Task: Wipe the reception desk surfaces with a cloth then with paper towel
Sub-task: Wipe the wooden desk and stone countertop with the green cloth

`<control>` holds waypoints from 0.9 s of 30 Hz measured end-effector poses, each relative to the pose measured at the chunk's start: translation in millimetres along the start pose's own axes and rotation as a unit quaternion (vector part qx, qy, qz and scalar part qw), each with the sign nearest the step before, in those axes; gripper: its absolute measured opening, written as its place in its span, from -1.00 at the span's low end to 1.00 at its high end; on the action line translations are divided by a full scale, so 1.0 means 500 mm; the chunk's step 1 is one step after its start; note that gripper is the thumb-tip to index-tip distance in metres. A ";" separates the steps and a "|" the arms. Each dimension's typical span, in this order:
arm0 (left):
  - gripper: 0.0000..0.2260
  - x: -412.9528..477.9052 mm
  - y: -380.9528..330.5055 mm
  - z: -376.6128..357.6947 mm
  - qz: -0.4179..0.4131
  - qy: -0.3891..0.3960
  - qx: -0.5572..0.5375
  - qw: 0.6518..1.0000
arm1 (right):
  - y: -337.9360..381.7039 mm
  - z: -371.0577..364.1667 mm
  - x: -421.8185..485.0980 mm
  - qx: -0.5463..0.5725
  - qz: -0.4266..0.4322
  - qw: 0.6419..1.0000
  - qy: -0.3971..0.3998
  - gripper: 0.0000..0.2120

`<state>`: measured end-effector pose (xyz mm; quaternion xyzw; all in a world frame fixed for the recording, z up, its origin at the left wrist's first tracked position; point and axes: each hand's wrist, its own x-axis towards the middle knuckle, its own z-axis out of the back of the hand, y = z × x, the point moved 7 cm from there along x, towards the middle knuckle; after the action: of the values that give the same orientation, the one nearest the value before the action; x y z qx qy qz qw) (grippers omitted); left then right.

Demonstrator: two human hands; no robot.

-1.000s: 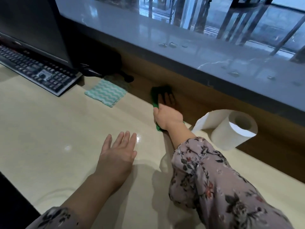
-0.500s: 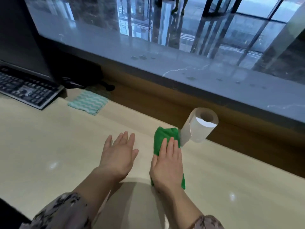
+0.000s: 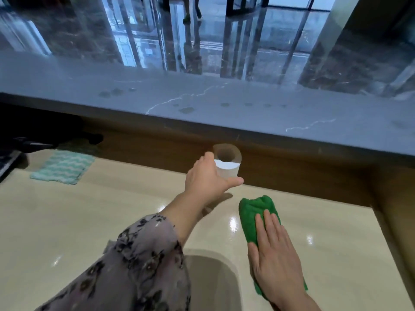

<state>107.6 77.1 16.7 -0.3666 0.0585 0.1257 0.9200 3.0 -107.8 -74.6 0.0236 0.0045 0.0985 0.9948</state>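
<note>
My right hand (image 3: 276, 254) lies flat, fingers together, on a folded green cloth (image 3: 253, 209) and presses it onto the glossy beige desk (image 3: 89, 221) at the lower right. My left hand (image 3: 206, 182) reaches forward and curls around a paper towel roll (image 3: 229, 167), which stands upright with its hollow core facing up, close to the wooden back panel (image 3: 292, 176). A shadow lies on the desk under that hand. Whether the roll touches the desk is hidden by the hand.
A teal and white wavy cloth (image 3: 64, 167) lies at the desk's back left. A keyboard corner (image 3: 6, 162) and dark cables sit at the far left. The raised grey marble counter (image 3: 247, 113) above the panel carries several wet spots.
My left hand has lifted off the desk and closed around the paper towel roll. My right hand has slid the green cloth to the right. The view has shifted right.
</note>
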 end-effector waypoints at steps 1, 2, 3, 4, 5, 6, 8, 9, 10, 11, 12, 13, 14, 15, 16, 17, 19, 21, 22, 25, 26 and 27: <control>-0.32 0.008 -0.002 -0.006 0.015 -0.002 -0.010 1.000 | -0.015 -0.001 0.011 -0.002 -0.017 1.000 0.001 -0.41; -0.34 0.015 -0.004 -0.010 0.027 -0.010 -0.019 0.999 | -0.025 -0.001 0.022 -0.003 -0.032 0.999 0.002 -0.41; -0.40 0.019 -0.007 -0.011 0.034 -0.019 -0.030 0.999 | -0.030 -0.001 0.031 -0.004 -0.041 0.999 -0.001 -0.40; -0.47 0.022 -0.009 -0.010 0.035 -0.027 -0.039 0.998 | -0.032 0.000 0.038 -0.006 -0.048 0.999 -0.007 -0.40; -0.54 0.024 -0.009 -0.008 0.034 -0.032 -0.046 0.998 | -0.032 0.000 0.044 -0.007 -0.053 0.998 -0.013 -0.40; -0.58 0.025 -0.008 -0.003 0.033 -0.035 -0.055 0.997 | -0.031 0.000 0.047 -0.007 -0.057 0.998 -0.015 -0.40; -0.57 0.030 0.007 0.016 0.036 -0.046 -0.069 0.996 | -0.029 0.000 0.056 -0.006 -0.064 0.998 -0.021 -0.40; -0.53 0.031 0.022 0.035 0.039 -0.058 -0.070 0.995 | -0.025 0.000 0.061 -0.004 -0.069 0.997 -0.026 -0.40; -0.51 0.032 0.038 0.058 0.040 -0.076 -0.070 0.994 | -0.020 0.000 0.068 -0.001 -0.078 0.997 -0.030 -0.40; -0.50 0.031 0.058 0.084 0.040 -0.097 -0.074 0.992 | -0.013 0.000 0.076 0.001 -0.089 0.995 -0.034 -0.40; -0.50 0.030 0.079 0.111 0.041 -0.119 -0.077 0.989 | -0.001 0.000 0.086 0.004 -0.099 0.994 -0.036 -0.40; -0.50 0.027 0.102 0.136 0.042 -0.138 -0.079 0.986 | 0.017 -0.002 0.099 0.006 -0.102 0.994 -0.037 -0.40; -0.49 0.023 0.127 0.160 0.047 -0.154 -0.077 0.984 | 0.045 -0.003 0.114 0.008 -0.093 0.995 -0.037 -0.40; -0.47 0.018 0.148 0.176 0.052 -0.166 -0.075 0.982 | 0.075 -0.006 0.129 0.012 -0.077 0.996 -0.036 -0.40; -0.43 0.012 0.167 0.190 0.059 -0.175 -0.073 0.980 | 0.111 -0.010 0.143 0.017 -0.052 0.998 -0.033 -0.40; -0.37 0.006 0.188 0.202 0.067 -0.186 -0.072 0.978 | 0.153 -0.013 0.157 0.024 -0.022 0.999 -0.026 -0.40; -0.30 -0.005 0.221 0.220 0.072 -0.206 -0.072 0.973 | 0.239 -0.018 0.187 0.041 0.036 0.998 -0.013 -0.40; -0.30 -0.012 0.239 0.230 0.065 -0.221 -0.075 0.970 | 0.312 -0.012 0.222 0.060 0.094 0.994 0.009 -0.41; -0.30 -0.014 0.243 0.234 0.064 -0.225 -0.078 0.969 | 0.340 -0.007 0.245 0.064 0.122 0.990 0.015 -0.41; -0.31 -0.012 0.248 0.234 0.058 -0.226 -0.084 0.969 | 0.378 -0.006 0.335 0.078 0.162 0.982 0.059 -0.44; -0.31 -0.011 0.246 0.231 0.056 -0.225 -0.087 0.969 | 0.375 -0.008 0.363 0.081 0.160 0.981 0.074 -0.44; -0.31 -0.009 0.241 0.227 0.052 -0.222 -0.091 0.969 | 0.366 -0.010 0.387 0.077 0.159 0.981 0.079 -0.44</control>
<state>71.7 239.0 20.3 -0.4077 -0.1402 0.2570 0.8649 157.0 109.9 -71.6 0.0930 0.0873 0.2564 0.9581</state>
